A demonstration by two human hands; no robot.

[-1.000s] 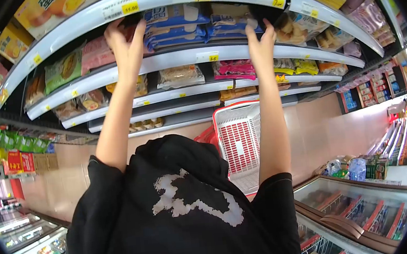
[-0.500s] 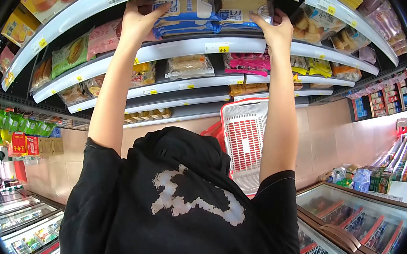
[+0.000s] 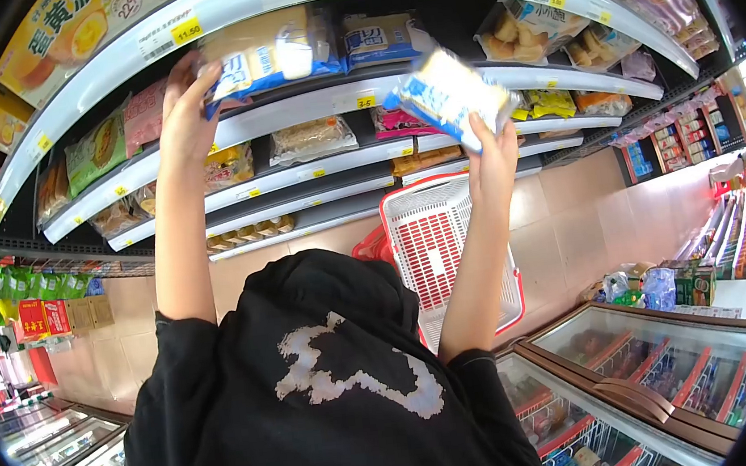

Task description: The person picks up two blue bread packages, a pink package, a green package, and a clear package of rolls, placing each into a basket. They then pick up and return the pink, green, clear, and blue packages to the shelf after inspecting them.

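At the shelf front, my left hand (image 3: 188,107) is closed on the left end of a blue-and-white bag of thick-cut toast (image 3: 270,54), which sticks out over the shelf edge. My right hand (image 3: 494,160) grips a second such bag by its lower right corner. That toast bag (image 3: 454,95) is tilted and slightly blurred, off the shelf and in front of the price rail. Another toast bag (image 3: 383,38) lies on the shelf between the two. A pink packet (image 3: 146,111) and a green packet (image 3: 96,154) rest left of my left hand.
A white basket with a red rim (image 3: 427,190) stands on the floor below my right forearm. Lower shelves hold more packaged bread (image 3: 312,138). Glass-topped freezers (image 3: 637,360) are at the lower right, and boxed pies (image 3: 71,37) on the upper left shelf.
My right hand has pulled a toast bag off the shelf, down and towards me. My left hand has moved left, and its toast bag has come forward to the shelf edge.
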